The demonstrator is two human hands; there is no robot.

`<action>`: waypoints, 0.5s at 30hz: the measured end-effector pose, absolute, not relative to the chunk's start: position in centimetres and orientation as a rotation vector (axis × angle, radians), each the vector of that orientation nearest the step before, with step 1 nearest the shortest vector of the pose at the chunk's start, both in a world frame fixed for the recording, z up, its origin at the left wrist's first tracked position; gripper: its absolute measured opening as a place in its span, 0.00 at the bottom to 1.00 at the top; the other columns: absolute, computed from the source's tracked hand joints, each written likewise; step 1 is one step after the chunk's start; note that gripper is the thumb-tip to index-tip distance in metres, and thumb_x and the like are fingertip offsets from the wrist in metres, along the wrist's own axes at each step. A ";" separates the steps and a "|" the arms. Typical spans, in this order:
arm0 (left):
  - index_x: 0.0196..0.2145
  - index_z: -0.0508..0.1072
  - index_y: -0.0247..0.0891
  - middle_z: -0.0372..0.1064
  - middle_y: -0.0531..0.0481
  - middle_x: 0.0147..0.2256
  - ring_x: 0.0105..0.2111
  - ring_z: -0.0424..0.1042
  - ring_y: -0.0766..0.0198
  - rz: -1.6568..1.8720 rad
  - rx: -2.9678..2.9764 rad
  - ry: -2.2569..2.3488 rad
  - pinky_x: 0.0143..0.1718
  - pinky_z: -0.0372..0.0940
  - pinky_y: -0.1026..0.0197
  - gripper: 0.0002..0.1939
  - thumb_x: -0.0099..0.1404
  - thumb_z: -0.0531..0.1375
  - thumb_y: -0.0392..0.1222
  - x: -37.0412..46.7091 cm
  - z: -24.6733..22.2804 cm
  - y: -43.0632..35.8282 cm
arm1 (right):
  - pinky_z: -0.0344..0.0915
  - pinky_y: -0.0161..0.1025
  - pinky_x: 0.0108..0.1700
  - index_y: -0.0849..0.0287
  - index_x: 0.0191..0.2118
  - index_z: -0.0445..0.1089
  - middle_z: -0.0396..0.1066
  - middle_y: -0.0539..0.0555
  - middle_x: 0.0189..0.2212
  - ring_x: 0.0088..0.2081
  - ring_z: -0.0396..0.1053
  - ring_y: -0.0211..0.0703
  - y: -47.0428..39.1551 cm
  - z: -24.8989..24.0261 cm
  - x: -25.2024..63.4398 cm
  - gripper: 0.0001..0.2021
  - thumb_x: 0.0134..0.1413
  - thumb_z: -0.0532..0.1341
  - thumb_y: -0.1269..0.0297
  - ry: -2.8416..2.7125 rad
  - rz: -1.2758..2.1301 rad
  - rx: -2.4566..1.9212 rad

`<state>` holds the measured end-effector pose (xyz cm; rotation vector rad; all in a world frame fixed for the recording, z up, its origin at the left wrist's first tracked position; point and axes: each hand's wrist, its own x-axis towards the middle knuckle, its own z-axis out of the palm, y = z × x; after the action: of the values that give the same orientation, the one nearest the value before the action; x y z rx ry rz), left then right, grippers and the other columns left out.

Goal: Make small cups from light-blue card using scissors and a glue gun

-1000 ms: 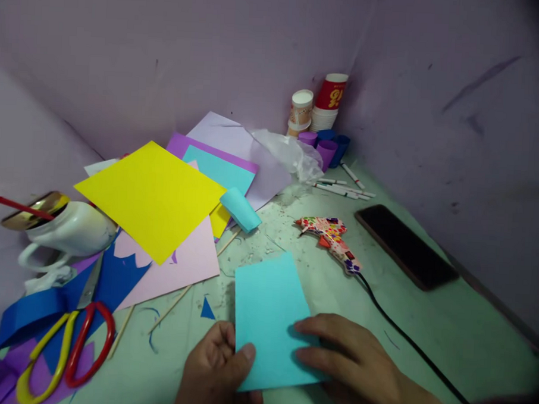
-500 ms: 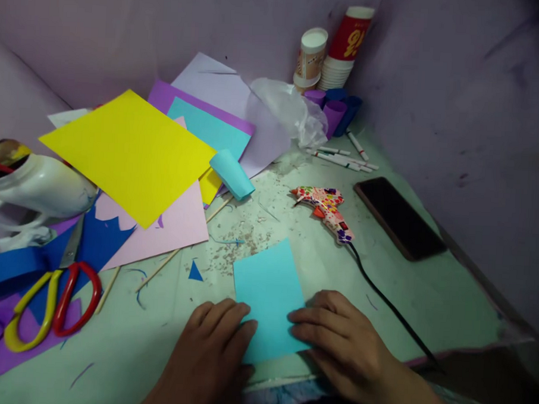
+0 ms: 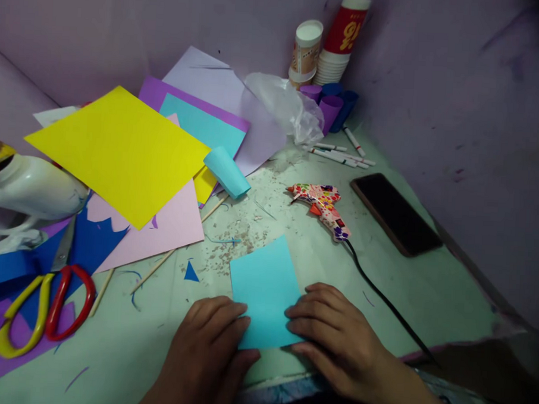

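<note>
At the near edge of the green table (image 3: 147, 351), my two hands lie on the left and right sides of a light-blue sheet (image 3: 266, 279). My left hand (image 3: 205, 342) is half curled, its fingertips touching the left margin of the sheet. My right hand (image 3: 335, 336) is a little more stretched, with fingertips on the right margin. Both thumbs are down by the near edge; I cannot tell whether they pinch the paper or only rest beside it.

For handling it well, I think both hands should press equally and lightly, at the same height, so the sheet does not turn askew. Thumbs level with each other would keep the near edge straight, and a soft touch should avoid a crease, because such paper probably marks easily.

The sheet itself is four-sided, plain and matt, with no drawing that I can see. Its far edge rises toward the far right corner, and its side edges are partly covered by my fingers.

To the left are scissors (image 3: 64, 252) with one yellow and one red handle. Farther, on the right, lies a flowered glue gun (image 3: 318, 204); farther still, left of it, a light-blue paper roll (image 3: 228, 171) touches the yellow sheet (image 3: 124, 154).
</note>
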<state>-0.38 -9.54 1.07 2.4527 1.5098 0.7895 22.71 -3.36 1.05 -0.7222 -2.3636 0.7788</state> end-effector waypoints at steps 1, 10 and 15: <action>0.44 0.67 0.38 0.73 0.45 0.40 0.41 0.69 0.58 0.801 2.417 1.520 0.44 0.65 0.55 0.11 0.65 0.53 0.40 -0.3 1.1 -9.5 | 0.63 0.48 0.48 0.61 0.38 0.70 0.74 0.54 0.34 0.36 0.68 0.42 -3.3 1.0 22.6 0.05 0.53 0.61 0.71 -2.356 0.784 -0.726; 0.45 0.68 0.39 0.76 0.54 0.30 0.30 0.75 0.64 0.757 2.015 1.895 0.31 0.71 0.63 0.14 0.63 0.56 0.46 0.4 1.9 -8.1 | 0.67 0.41 0.34 0.63 0.44 0.68 0.72 0.56 0.27 0.31 0.68 0.43 -3.3 0.4 22.0 0.10 0.55 0.59 0.73 -2.196 0.723 -0.824; 0.44 0.71 0.41 0.76 0.53 0.31 0.32 0.75 0.60 0.580 1.757 2.107 0.34 0.70 0.60 0.14 0.61 0.57 0.46 1.7 2.2 -7.7 | 0.69 0.37 0.33 0.61 0.41 0.68 0.74 0.55 0.30 0.31 0.71 0.40 -3.5 -0.1 22.1 0.08 0.53 0.60 0.74 -2.140 0.666 -0.909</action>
<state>1.65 -7.72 2.19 1.7568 2.1074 0.5800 22.08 -3.51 -0.11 -0.9094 -2.1402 0.6659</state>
